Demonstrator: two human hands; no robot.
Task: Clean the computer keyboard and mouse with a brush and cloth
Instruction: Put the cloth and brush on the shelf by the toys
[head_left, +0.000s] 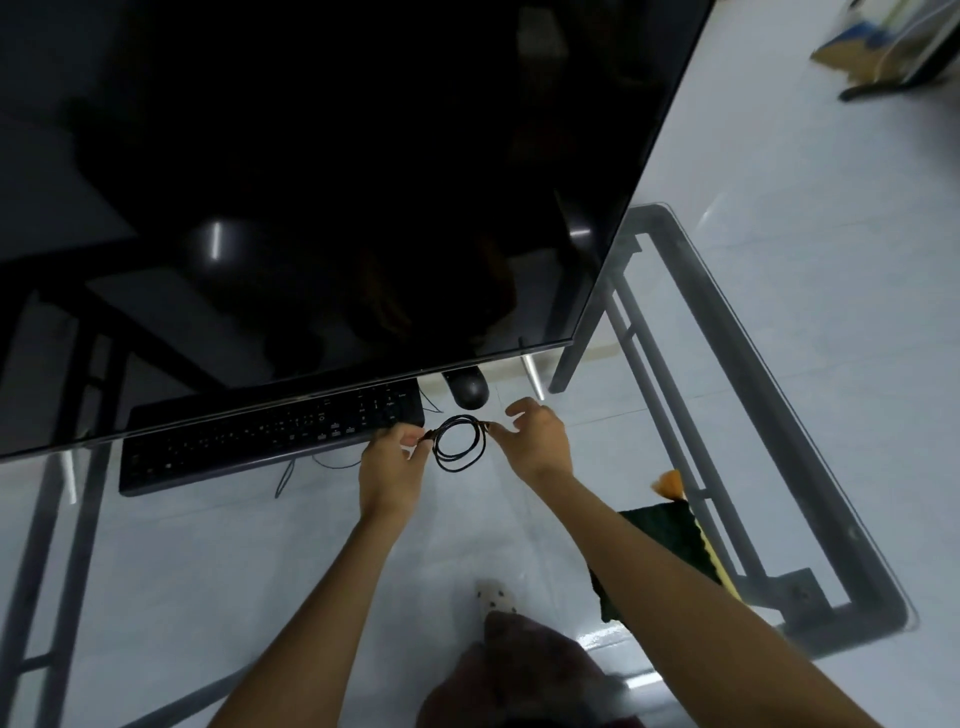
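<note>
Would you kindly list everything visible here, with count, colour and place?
monitor: one, black, over the rear of the table
keyboard: one, black, partly under the monitor's lower edge
mouse: one, black, right of the keyboard
cable: one, black, coiled, held between both hands
cloth: one, dark green, by the table's right side, partly behind the right forearm
brush: one, orange end showing, beyond the cloth
table: one, glass top, grey frame
left hand: pinches the cable
right hand: pinches the cable
</note>
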